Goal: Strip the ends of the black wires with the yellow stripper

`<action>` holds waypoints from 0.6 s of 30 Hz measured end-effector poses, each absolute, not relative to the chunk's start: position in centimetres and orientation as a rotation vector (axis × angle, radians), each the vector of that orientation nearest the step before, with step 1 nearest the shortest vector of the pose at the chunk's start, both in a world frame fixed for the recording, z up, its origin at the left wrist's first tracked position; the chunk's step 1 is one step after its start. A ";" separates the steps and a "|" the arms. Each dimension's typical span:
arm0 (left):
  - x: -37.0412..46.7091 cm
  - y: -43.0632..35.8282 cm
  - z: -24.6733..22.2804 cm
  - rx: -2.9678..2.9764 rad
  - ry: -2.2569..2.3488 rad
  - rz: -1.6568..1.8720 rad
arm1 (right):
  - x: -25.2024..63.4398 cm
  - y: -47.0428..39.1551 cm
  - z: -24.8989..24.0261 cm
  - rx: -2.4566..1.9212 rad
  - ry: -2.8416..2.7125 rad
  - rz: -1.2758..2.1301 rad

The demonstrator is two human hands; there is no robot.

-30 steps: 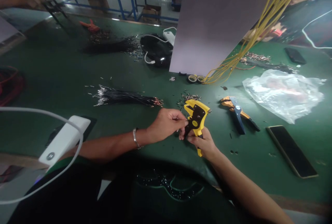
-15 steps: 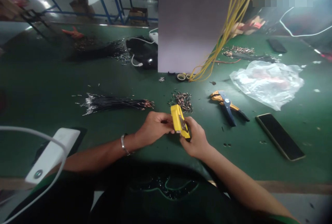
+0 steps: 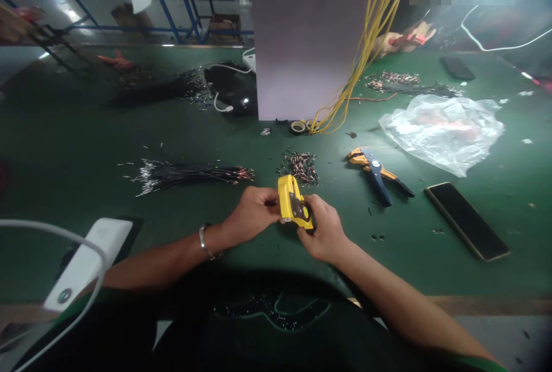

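Right hand (image 3: 324,229): you grip the yellow tool (image 3: 284,196)
Left hand (image 3: 252,212): curled beside it, your hold impossible to tell
Black wires (image 3: 194,173): bundled on your green table (image 3: 77,136)

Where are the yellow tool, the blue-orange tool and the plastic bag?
Yellow tool (image 3: 296,206): head view, its dark side plate.
Blue-orange tool (image 3: 376,173): head view, its blue body.
Plastic bag (image 3: 446,132): head view, its crumpled middle.

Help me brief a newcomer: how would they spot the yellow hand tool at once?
Start at the tall grey panel and come down the picture, past the loose pile of small pieces. Just below that pile, the right hand holds the yellow tool. Unlike the blue-and-orange tool, which lies on the green table, it is in hand and mostly yellow.
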State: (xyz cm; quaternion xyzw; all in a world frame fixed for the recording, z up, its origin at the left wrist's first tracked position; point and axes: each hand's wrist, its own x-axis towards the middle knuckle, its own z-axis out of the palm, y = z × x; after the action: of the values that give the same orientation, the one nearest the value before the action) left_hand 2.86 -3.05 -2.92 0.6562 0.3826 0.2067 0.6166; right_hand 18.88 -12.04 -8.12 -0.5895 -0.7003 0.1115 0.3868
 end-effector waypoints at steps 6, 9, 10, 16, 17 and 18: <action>2.9 -3.1 -2.7 1.506 0.856 0.491 | 18.9 -12.0 -8.0 -1.482 -1.793 0.226; 3.0 -3.1 -2.4 1.476 0.834 0.492 | 18.8 -12.0 -8.0 -1.484 -1.805 0.191; 3.0 -3.1 -2.3 1.464 0.828 0.498 | 18.8 -12.0 -8.0 -1.486 -1.808 0.185; 3.1 -3.0 -2.4 1.417 0.843 0.493 | 18.8 -12.2 -8.1 -1.519 -1.809 0.193; 3.1 -3.0 -2.5 1.412 0.842 0.492 | 18.8 -12.2 -8.2 -1.519 -1.810 0.196; 3.1 -3.0 -2.6 1.410 0.838 0.492 | 18.8 -12.2 -8.2 -1.519 -1.809 0.198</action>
State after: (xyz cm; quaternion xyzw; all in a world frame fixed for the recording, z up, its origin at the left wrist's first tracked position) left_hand 3.13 -2.99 -2.55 0.6219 0.3697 0.2170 0.6553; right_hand 18.80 -12.17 -8.18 -0.5936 -0.7072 0.0775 0.3762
